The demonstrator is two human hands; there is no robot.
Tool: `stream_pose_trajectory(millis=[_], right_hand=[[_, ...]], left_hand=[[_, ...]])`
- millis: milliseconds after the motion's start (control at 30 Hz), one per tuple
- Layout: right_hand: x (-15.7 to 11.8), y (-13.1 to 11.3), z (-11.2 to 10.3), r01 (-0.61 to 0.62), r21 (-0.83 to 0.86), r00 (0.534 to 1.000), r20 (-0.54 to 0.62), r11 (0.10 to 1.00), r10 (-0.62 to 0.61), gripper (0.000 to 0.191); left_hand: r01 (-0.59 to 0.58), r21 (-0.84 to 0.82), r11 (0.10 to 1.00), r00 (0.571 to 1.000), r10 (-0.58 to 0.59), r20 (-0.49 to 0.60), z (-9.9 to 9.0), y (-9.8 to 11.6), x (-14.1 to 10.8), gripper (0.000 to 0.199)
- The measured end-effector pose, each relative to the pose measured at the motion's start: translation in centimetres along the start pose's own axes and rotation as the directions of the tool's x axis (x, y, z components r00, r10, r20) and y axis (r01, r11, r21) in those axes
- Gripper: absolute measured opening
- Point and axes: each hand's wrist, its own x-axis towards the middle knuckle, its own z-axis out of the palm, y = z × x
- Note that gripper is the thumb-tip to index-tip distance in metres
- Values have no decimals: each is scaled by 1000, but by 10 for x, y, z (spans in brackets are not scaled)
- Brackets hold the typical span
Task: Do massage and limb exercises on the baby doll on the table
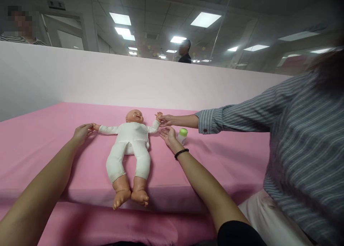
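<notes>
- Nearest at lower right, black sleeve (239, 233); bare forearm (206, 187) stretching forward to a bracelet (181, 153) of round dark beads.
- Close on the right, co-worker's striped shirt (298, 145), loosely creased, buttoned at the cuff.
- Across the middle, pink cloth (215, 170), smooth with shallow folds.
- On that cloth, face up, baby doll (131, 135): feet toward the near edge, shiny and probably vinyl; padded white fabric body, seamed and rounded.
- Left hand (82, 133) out to one side, fingertips closed on the doll's outstretched hand. Best kept light, probably: support gently, no tug on the stuffed arm.
- Right hand (169, 135) palm up, fingers loosely spread, grasping nothing, near the doll's raised hand.
- Just beside that wrist, pale bottle (182, 136) with domed lime-green cap; worth steering clear of.
- At the raised hand, co-worker's hand (168, 120); exact grip too small to tell.
- Farther back, plain white partition (134, 76), then glossy glass (150, 24).
</notes>
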Motion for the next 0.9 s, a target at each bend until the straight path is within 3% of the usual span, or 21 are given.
stream_pose_trajectory(millis=[267, 433, 533, 700, 900], right_hand=[[4, 4, 8, 36, 11, 996, 80, 999, -37, 5], [17, -46, 35, 0, -40, 988, 151, 999, 6, 10], [25, -73, 48, -130, -174, 959, 227, 976, 168, 15], [24, -63, 42, 42, -161, 944, 330, 986, 14, 9], [28, -60, 34, 144, -332, 893, 450, 932, 22, 13]], left_hand=[[15, -27, 1000, 1000, -15, 2, 0, 0, 2, 15], [27, -14, 1000, 1000, -27, -10, -1, -1, 3, 19], [18, -12, 1000, 1000, -18, -7, -1, -1, 3, 20], [25, 10, 1000, 1000, -25, -4, -1, 0, 2, 17], [3, 1, 1000, 1000, -3, -10, -1, -3, 5, 20]])
